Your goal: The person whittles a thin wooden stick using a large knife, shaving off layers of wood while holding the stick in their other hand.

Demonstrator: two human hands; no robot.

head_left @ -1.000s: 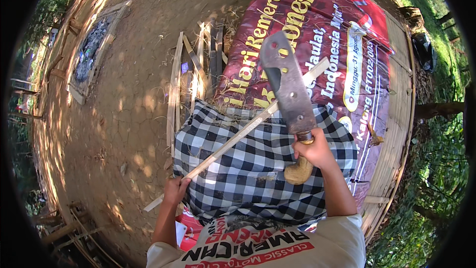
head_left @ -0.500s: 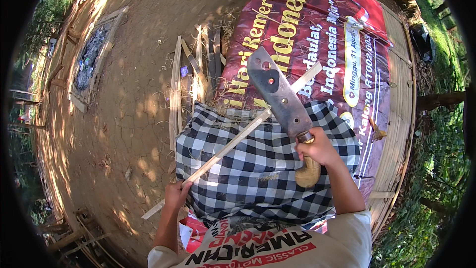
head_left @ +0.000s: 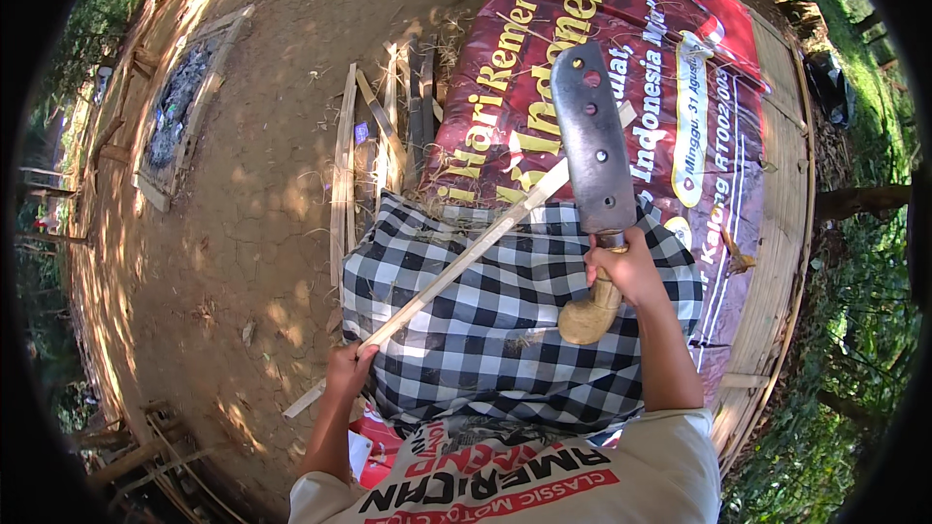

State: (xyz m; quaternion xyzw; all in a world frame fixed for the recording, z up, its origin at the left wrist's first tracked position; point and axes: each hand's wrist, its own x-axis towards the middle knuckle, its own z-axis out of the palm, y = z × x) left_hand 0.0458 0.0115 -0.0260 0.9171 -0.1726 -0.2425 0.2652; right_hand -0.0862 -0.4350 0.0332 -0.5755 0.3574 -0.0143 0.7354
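My left hand [head_left: 348, 369] is closed round the lower part of a long, pale bamboo strip [head_left: 456, 267]. The strip slants up to the right over my lap, and a short end sticks out below the hand. In my right hand [head_left: 629, 267] is a machete [head_left: 594, 131] with a broad dark blade pierced by several holes. Its curved wooden handle pokes out below my fist. The blade points away from me and crosses over the strip's far part; whether they touch I cannot tell. A black-and-white checked cloth [head_left: 505, 330] covers my lap.
A dark red printed banner [head_left: 476, 126] lies over a bamboo platform [head_left: 782, 223] ahead and to the right. Several wood strips [head_left: 344, 175] lie on the bare earth [head_left: 262, 146] beside it. A framed ash pit [head_left: 180, 97] is at the far left; greenery borders the right.
The machete has swung more upright, its tip moving right and farther away, with my right hand shifting slightly. My left hand still grips the strip, almost in the same place.
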